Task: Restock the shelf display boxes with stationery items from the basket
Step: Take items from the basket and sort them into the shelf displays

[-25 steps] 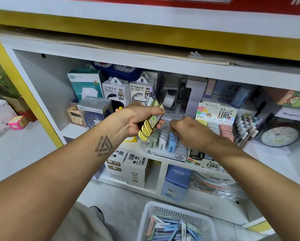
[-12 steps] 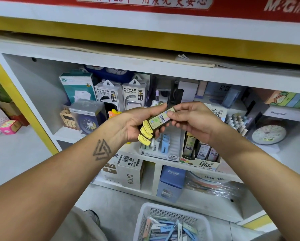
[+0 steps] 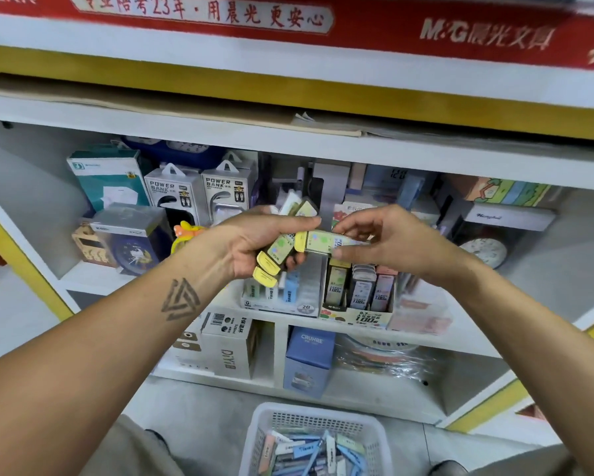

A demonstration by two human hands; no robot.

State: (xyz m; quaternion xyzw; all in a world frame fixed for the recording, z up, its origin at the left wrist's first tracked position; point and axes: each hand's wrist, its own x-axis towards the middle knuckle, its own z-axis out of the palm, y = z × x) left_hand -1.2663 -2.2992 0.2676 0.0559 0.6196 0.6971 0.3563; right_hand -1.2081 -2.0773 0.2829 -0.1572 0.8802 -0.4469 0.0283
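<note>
My left hand grips a small stack of yellow-capped lead cases in front of the middle shelf. My right hand pinches one more yellow-capped case, held level between the two hands and touching the stack. Right below them stands a display box printed "0.7" and "100", holding upright cases in yellow, grey and pink. To its left is a second display box of small green and blue packs. On the floor sits the white basket with several pastel cases.
Power bank boxes, a teal box and a clock in a clear case fill the shelf's left side. A round clock stands at the right. Below are a DIY carton and a blue box.
My right hand came up from the display box to the stack in my left hand and now pinches one case pulled sideways out of it. The view tilted upward.
</note>
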